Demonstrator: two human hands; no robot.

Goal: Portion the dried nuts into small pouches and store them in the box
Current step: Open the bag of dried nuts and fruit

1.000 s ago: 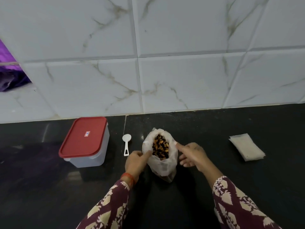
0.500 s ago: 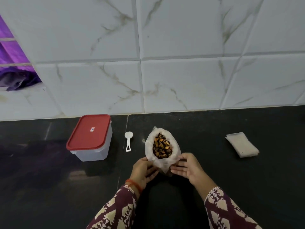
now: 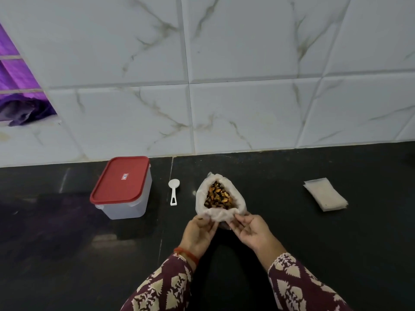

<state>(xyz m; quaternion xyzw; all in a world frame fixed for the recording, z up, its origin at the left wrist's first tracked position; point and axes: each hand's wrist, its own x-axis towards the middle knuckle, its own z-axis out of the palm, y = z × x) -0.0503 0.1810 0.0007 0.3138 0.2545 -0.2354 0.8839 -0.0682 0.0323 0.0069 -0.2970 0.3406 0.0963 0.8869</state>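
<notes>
A clear plastic bag [image 3: 203, 198] full of brown dried nuts [image 3: 219, 196] stands open on the black counter. My left hand [image 3: 198, 234] pinches the near rim of the bag on its left side. My right hand [image 3: 251, 232] pinches the same near rim on its right side. A white plastic scoop [image 3: 174, 191] lies just left of the bag. Further left stands a translucent box with a red lid [image 3: 122, 178], closed. A flat stack of small clear pouches [image 3: 325, 194] lies to the right.
The black counter [image 3: 292, 254] runs up to a white marble-tiled wall [image 3: 224, 86] close behind the box and bag. Purple cloth [image 3: 20, 111] shows in an opening at the far left.
Both hands have come from the bag's sides to its near rim and now pinch it together. The bag's mouth has taken a more triangular shape.
</notes>
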